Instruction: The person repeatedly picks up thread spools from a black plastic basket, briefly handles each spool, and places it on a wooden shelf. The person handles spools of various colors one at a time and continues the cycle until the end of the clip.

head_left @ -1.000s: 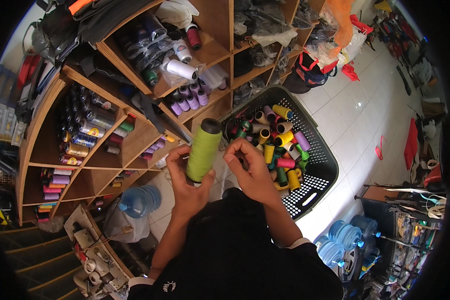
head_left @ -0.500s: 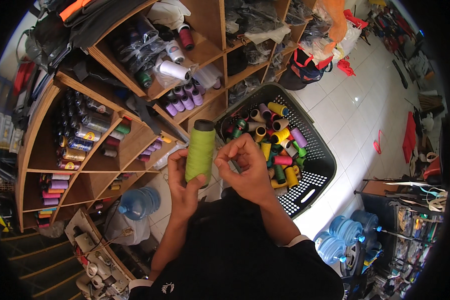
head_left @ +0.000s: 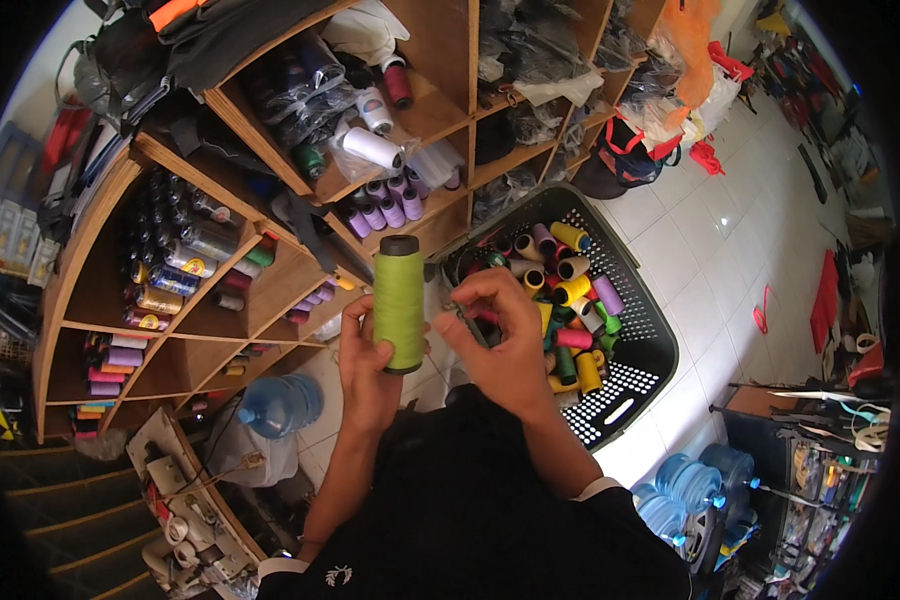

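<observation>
A tall spool of lime-green thread [head_left: 398,310] with a dark core stands nearly upright in my left hand [head_left: 366,365], its thumb across the lower front. Beside it on the right, apart from the spool, is my right hand [head_left: 505,345]. Its fingers are curled in toward the thumb as in a pinch; anything thin between the fingertips is too small to make out. Beyond this hand sits a dark green perforated basket [head_left: 642,375], holding many thread spools in yellow, purple, pink, green and other colours.
Wooden cubby shelves [head_left: 185,340] with more spools and plastic bags rise at left and ahead. A blue water bottle [head_left: 280,405] stands on the floor at left; several more [head_left: 690,482] are at lower right. A sewing machine [head_left: 185,500] is at lower left.
My right hand has moved slightly right, away from the spool, and its fingertips have loosened a little. The green spool, still in my left hand, is turned slightly. The view has shifted a little.
</observation>
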The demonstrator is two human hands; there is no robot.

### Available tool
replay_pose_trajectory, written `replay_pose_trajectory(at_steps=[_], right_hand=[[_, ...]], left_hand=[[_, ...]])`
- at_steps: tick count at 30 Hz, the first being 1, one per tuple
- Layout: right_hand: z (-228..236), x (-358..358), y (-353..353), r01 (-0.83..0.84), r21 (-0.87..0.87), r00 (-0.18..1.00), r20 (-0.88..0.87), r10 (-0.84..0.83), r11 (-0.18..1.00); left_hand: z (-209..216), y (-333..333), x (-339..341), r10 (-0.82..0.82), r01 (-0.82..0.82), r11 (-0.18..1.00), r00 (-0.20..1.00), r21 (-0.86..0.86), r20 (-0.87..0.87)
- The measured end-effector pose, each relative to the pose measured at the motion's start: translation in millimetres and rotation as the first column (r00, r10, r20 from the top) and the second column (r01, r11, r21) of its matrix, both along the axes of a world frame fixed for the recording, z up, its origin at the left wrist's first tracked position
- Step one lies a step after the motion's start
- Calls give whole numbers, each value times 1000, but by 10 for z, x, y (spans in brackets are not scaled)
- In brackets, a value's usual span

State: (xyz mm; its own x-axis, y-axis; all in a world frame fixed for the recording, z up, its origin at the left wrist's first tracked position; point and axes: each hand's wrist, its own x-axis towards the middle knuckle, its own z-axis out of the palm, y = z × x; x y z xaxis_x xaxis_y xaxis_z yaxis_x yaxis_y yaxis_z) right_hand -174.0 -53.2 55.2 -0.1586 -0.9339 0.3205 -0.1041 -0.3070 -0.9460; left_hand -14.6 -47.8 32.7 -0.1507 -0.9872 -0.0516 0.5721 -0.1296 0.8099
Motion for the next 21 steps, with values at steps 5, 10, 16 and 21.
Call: replay_pose_trajectory(at_steps=[5, 10, 16, 21], right_hand=[[24, 163, -65, 69, -247, 978, -176, -115, 967], [14, 214, -129, 27, -290, 948, -297, -117, 957], [102, 211, -152, -40, -234, 944, -328, -40, 971], [43, 203, -208, -61, -188, 941, -338, -6, 980]], left_hand=[[-18, 6, -23, 43, -41, 997, 999, -68, 24], [-26, -4, 16, 111, -98, 988, 988, -116, 112], [14, 1, 32, 124, -114, 986, 989, -121, 83], [7, -23, 11, 133, -127, 988, 988, -85, 75]])
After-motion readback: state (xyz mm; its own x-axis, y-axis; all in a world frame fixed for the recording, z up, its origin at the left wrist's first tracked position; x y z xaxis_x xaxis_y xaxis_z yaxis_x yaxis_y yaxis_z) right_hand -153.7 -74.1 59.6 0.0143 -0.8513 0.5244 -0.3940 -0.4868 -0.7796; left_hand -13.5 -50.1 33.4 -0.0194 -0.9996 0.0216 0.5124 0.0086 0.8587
